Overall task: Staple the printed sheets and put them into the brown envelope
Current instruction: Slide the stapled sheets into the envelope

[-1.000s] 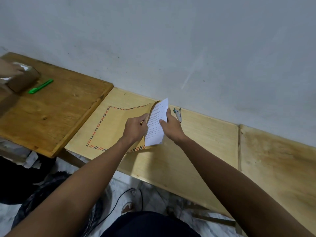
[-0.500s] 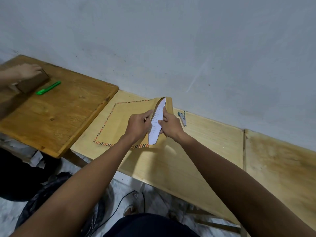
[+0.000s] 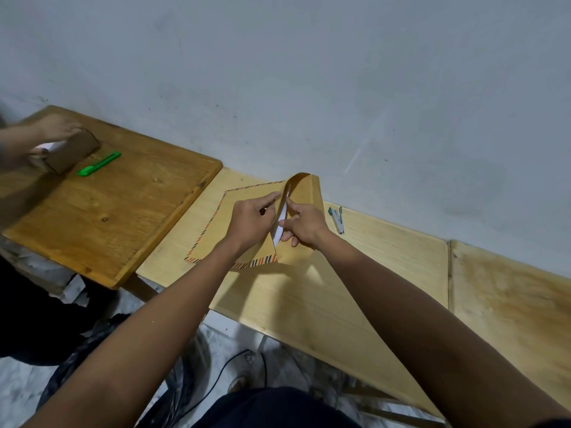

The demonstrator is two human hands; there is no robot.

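Head view, near to far. Both bare forearms reach up from the lower edge of the frame over a dark cable [image 3: 216,381] on the floor and meet above the pale wooden bench [image 3: 309,304]. The left hand [image 3: 250,222] grips the upper layer of the brown envelope [image 3: 247,196] at its open mouth, fingers curled, index finger stretched along the paper. The right hand [image 3: 304,225] pinches the printed sheets [image 3: 280,225] between thumb and fingers and also bears on the raised flap; the other fingers are curled beneath. Only a narrow white strip of the sheets shows between the two hands, the rest lying inside the envelope; no print on it can be read. The envelope lies flat on the bench near its far edge, its left part reaching toward the bench's left end, with a striped orange-and-dark border along its edges; the flap stands tilted up behind the right hand. The hands hide the middle of the mouth. Just right of the flap, near the bench's far edge, lies a small teal-and-silver stapler [image 3: 336,219], apart from the hands. Left of the bench stands a darker wooden table [image 3: 123,217]; on it lies a green utility knife [image 3: 99,163], and beside that another person's hand [image 3: 58,129] rests on a brown packet [image 3: 72,152]. A pale wall [image 3: 309,88] rises behind
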